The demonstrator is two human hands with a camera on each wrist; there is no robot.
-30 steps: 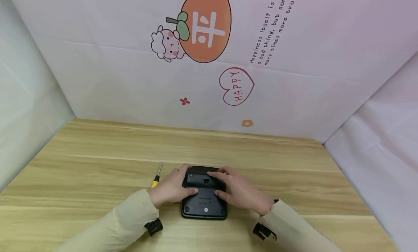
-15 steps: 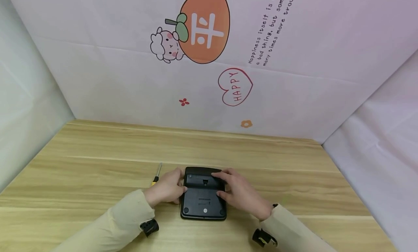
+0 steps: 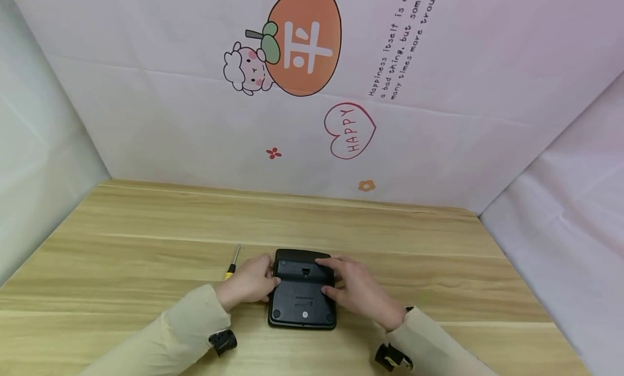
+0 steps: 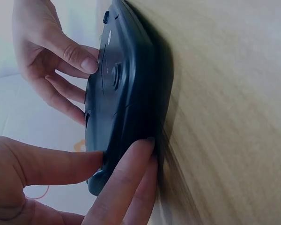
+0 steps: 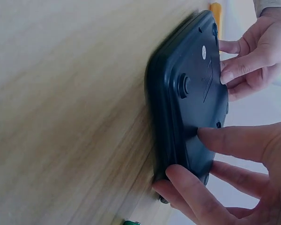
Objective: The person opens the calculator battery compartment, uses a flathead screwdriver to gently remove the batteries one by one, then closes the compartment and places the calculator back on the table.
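A black desk calculator [image 3: 303, 297] lies face down on the wooden table, its back with round feet and a small white sticker facing up. My left hand [image 3: 248, 281] grips its left edge, the thumb on the back and the fingers along the side, as the left wrist view shows. On the opposite edge, my right hand [image 3: 361, 289] holds it with the thumb on the back, the index finger near the battery cover and other fingers against the side. The calculator's keys and screen are hidden underneath.
A screwdriver [image 3: 232, 265] with a yellow and black handle lies just left of my left hand, tip pointing away. Behind the table [image 3: 414, 229] rises a printed white backdrop [image 3: 195, 127]. Part of a small green object [image 5: 131, 222] shows in the right wrist view.
My left hand has drawn left, its thumb sliding from the calculator's back to the left edge. The right hand has shifted slightly outward. The calculator stays nearly in place.
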